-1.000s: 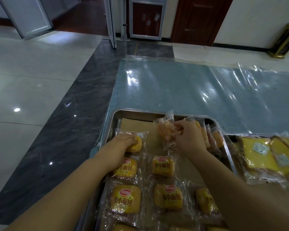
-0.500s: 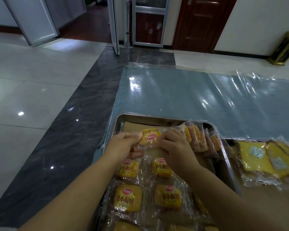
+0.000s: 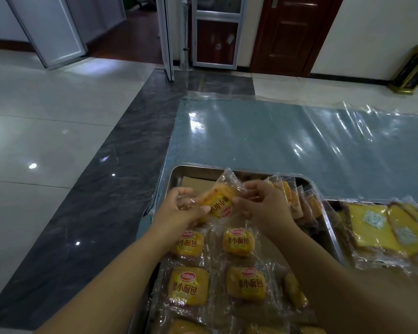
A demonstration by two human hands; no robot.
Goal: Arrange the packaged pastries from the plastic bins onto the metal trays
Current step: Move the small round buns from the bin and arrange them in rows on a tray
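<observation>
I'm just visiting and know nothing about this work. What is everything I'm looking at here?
held packet: one, yellow bun in clear wrap, above the tray's far end
flat packets: at least four, yellow, lying in rows on the tray
upright packets: several, orange-yellow, on edge at the tray's far right
metal tray: one, silver, table's near left
cake packets: at least two, yellow, right of the tray
table: one, blue-grey under clear film
door: one, dark red-brown, far wall
left hand: pinches the held packet's left side
right hand: pinches its right side
</observation>
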